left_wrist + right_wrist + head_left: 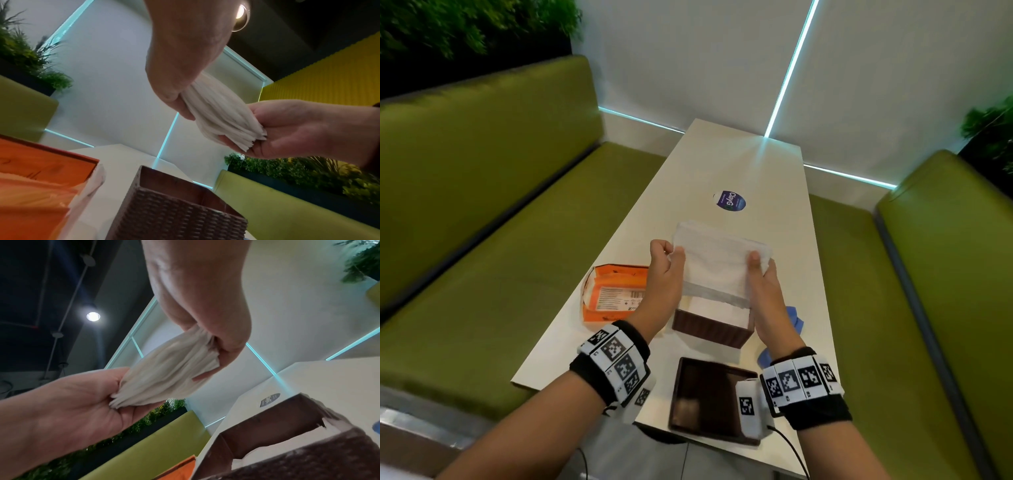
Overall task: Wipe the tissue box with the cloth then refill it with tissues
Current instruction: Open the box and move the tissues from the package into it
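A thick stack of white tissues [719, 260] hangs in the air above the open brown woven tissue box [710, 330]. My left hand [666, 265] pinches the stack's left end and my right hand [760, 270] grips its right end. In the left wrist view the tissues [218, 112] bow between both hands over the box [174, 214]. The right wrist view shows the same stack [166, 374] above the box [298, 443]. White tissues lie inside the box. Its brown lid [710, 399] lies on the table near me. The blue cloth [792, 318] sits right of the box, partly behind my right forearm.
An opened orange tissue pack [613, 293] lies left of the box. A round blue sticker [730, 201] marks the white table [739, 164] farther out. Green benches [517, 222] run along both sides, and a white wall stands at the table's far end.
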A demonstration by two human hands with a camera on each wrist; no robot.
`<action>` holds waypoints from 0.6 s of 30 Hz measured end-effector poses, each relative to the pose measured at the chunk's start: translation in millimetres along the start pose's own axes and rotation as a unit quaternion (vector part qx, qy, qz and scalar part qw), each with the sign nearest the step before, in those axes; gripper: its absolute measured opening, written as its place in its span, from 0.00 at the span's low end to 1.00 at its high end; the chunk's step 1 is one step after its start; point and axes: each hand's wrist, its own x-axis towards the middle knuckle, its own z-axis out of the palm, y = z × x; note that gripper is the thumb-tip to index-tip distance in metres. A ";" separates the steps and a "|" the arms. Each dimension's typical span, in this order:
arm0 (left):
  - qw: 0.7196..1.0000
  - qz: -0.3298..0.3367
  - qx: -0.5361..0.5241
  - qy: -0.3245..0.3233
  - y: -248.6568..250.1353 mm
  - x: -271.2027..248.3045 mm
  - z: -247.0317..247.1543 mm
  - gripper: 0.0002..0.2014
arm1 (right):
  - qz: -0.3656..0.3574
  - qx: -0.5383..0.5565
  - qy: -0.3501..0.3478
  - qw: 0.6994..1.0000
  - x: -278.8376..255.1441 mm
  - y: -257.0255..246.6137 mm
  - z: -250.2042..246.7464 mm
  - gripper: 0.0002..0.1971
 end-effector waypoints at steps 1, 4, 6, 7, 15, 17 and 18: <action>1.000 -0.008 -0.004 0.001 -1.4 0.4 1.6 0.05 | 0.001 -0.019 0.004 1.000 0.8 -2.0 -0.2 0.25; 0.999 -0.031 -0.006 -0.013 -2.3 0.9 4.6 0.07 | -0.003 -0.020 -0.014 1.000 3.2 -2.6 -3.9 0.26; 0.999 -0.029 0.006 -0.020 -0.9 3.0 6.0 0.09 | 0.006 0.007 -0.014 1.000 5.7 -2.8 -8.0 0.26; 1.000 -0.022 0.014 -0.017 -0.3 4.9 6.8 0.09 | 0.014 0.020 -0.018 1.000 7.1 -3.1 -11.1 0.28; 0.996 -0.013 0.048 -0.076 12.4 22.6 10.6 0.09 | 0.051 0.038 -0.064 0.996 12.8 -33.8 -35.1 0.20; 0.989 -0.033 0.072 -0.126 11.6 25.9 8.5 0.10 | 0.052 0.028 -0.075 0.995 14.5 -35.3 -38.2 0.15; 0.984 -0.045 0.093 -0.149 8.6 27.7 7.8 0.12 | 0.052 0.002 -0.074 0.996 15.8 -32.3 -37.7 0.14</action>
